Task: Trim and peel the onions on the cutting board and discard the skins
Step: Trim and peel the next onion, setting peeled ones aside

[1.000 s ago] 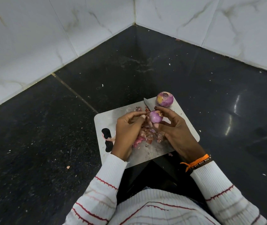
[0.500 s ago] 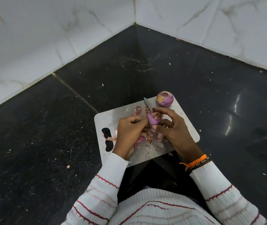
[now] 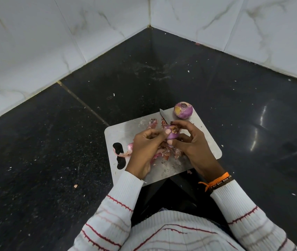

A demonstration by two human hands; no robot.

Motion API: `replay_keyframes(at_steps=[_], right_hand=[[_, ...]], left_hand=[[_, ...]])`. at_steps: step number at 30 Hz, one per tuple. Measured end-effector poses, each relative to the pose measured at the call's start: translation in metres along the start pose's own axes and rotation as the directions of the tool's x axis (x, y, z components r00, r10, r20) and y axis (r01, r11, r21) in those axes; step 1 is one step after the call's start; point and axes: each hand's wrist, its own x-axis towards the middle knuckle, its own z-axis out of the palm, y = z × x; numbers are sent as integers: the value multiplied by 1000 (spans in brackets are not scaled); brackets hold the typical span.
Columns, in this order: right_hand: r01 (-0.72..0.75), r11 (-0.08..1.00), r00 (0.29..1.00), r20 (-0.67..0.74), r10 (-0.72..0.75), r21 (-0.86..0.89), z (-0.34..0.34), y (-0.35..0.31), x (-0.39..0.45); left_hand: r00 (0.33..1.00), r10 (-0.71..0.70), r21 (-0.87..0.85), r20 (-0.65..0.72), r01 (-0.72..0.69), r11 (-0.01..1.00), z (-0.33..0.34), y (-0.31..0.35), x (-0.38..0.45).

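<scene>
A small purple onion (image 3: 172,134) is held above the steel cutting board (image 3: 124,131) between both hands. My right hand (image 3: 193,144) grips it from the right with thumb below and fingers over the top. My left hand (image 3: 145,148) pinches its left side, at the skin. A second, peeled onion (image 3: 183,109) rests on the board's far right corner. A knife blade (image 3: 163,117) lies on the board behind the hands, its handle hidden. Loose pink skins (image 3: 169,153) are piled on the board under the hands.
The board sits on a black stone counter (image 3: 53,160) in a corner of white marble-tiled walls (image 3: 35,42). Small scraps dot the counter, one skin bit (image 3: 75,186) left of the board. The board's near edge overhangs the counter edge near my body.
The held onion has been turned between the fingers and the left thumb has moved onto it. The hands stay over the board; the far onion and knife have not moved.
</scene>
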Motion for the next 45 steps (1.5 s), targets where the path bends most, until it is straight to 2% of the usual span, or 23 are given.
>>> replay_keyframes(at_steps=[5, 8, 15, 21, 27, 34, 40, 45], right_hand=[[-21, 998, 999, -38, 18, -63, 2, 0, 2], [-20, 1000, 998, -66, 18, -24, 8, 1, 1], [-27, 997, 999, -28, 29, 66, 10, 2, 1], [19, 999, 999, -44, -21, -35, 11, 2, 1], [48, 992, 996, -70, -56, -119, 12, 4, 1], [43, 996, 996, -71, -49, -81, 12, 5, 2], [32, 997, 997, -71, -37, -71, 11, 7, 2], [26, 997, 998, -57, -30, -71, 10, 7, 3]], left_hand=[[997, -72, -210, 10, 73, 975, 4, -1, 0], [995, -94, -292, -19, 84, 953, 5, 3, 0], [996, -35, -243, -77, 15, 970, 3, -2, 2], [994, 68, -120, -84, -78, 990, 9, -2, 0], [989, 53, -120, -141, -70, 990, 6, -6, 4], [991, -2, -167, -130, -20, 986, 4, -10, 5], [993, 60, -76, -99, -68, 995, 8, -8, 2], [999, -2, -213, -54, -9, 977, 4, -7, 2]])
